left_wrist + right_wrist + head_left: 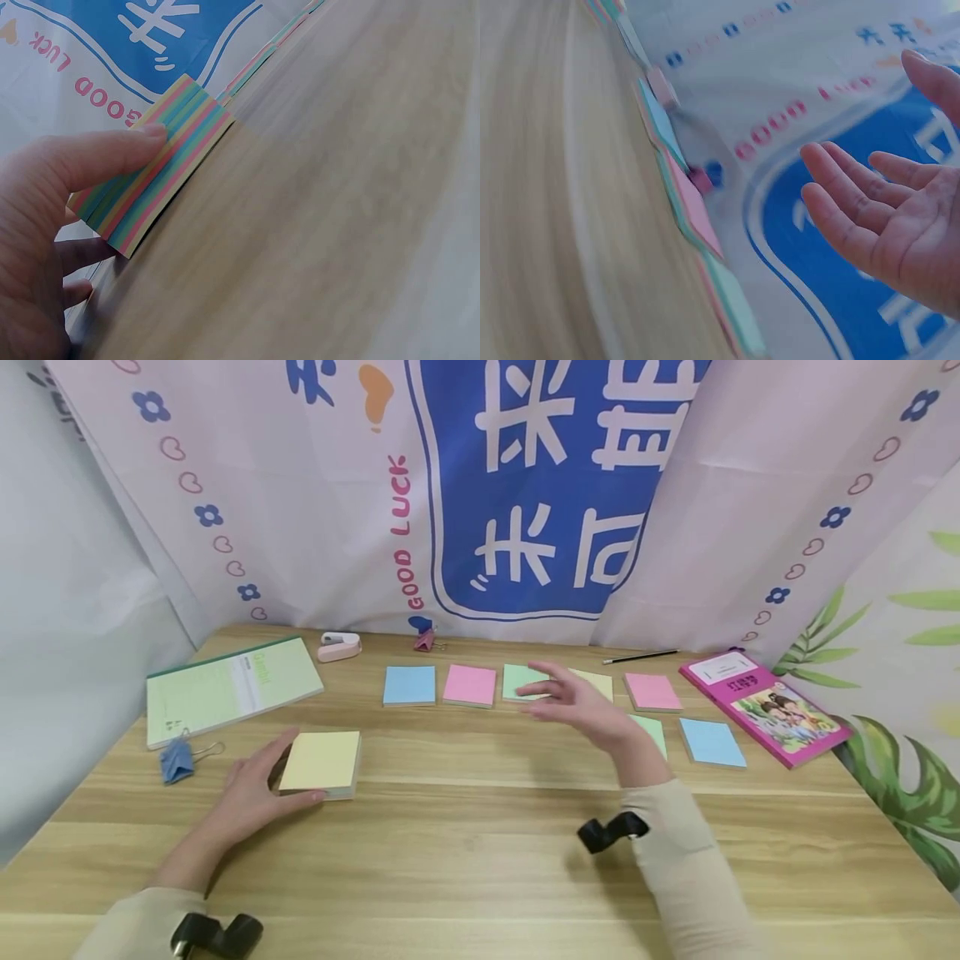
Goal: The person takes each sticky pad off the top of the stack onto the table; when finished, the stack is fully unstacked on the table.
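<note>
A thick sticky-note pad with a yellow top sheet lies on the wooden table at front left. My left hand grips it, with the thumb along its near edge and the fingers at its left side. In the left wrist view the thumb presses the pad's striped side. My right hand hovers open and blurred over a row of single notes, its fingers spread above the green note and the yellow note. Its bare palm holds nothing.
The row also has a blue note and two pink notes; a green note and a blue note lie nearer. Around them are a green notebook, blue binder clip, pink stapler, pencil and pink book.
</note>
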Available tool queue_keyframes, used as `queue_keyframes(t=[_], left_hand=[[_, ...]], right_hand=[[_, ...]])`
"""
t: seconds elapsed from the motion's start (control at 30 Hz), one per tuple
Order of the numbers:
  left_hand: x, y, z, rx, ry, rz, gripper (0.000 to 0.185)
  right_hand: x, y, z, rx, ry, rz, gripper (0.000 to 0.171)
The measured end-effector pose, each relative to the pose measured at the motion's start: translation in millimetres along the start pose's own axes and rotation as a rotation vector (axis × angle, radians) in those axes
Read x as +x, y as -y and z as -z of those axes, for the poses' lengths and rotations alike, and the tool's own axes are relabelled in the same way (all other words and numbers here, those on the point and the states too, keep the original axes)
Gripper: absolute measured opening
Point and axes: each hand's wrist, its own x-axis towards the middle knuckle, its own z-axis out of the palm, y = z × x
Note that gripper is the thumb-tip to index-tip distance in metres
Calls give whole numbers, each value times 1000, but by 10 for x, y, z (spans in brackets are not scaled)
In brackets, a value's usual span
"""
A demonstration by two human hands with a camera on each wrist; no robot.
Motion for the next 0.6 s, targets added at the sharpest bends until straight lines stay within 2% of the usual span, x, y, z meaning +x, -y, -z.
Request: queue_keyframes(t=[0.23, 0.37, 0.5, 0.6], left_hand=[[-11, -5, 2, -2, -4, 7, 95], [-10, -15, 15, 1, -5, 7, 95], [2, -12, 15, 3, -2, 6, 94], [0, 1, 14, 3, 5, 15, 95]], right_hand=[[477, -177, -746, 116, 114, 2, 66], [652, -319, -1152, 136, 155, -43, 71], [780, -445, -1479, 74, 140, -78, 75], [855, -509, -1662, -27, 99, -74, 77]])
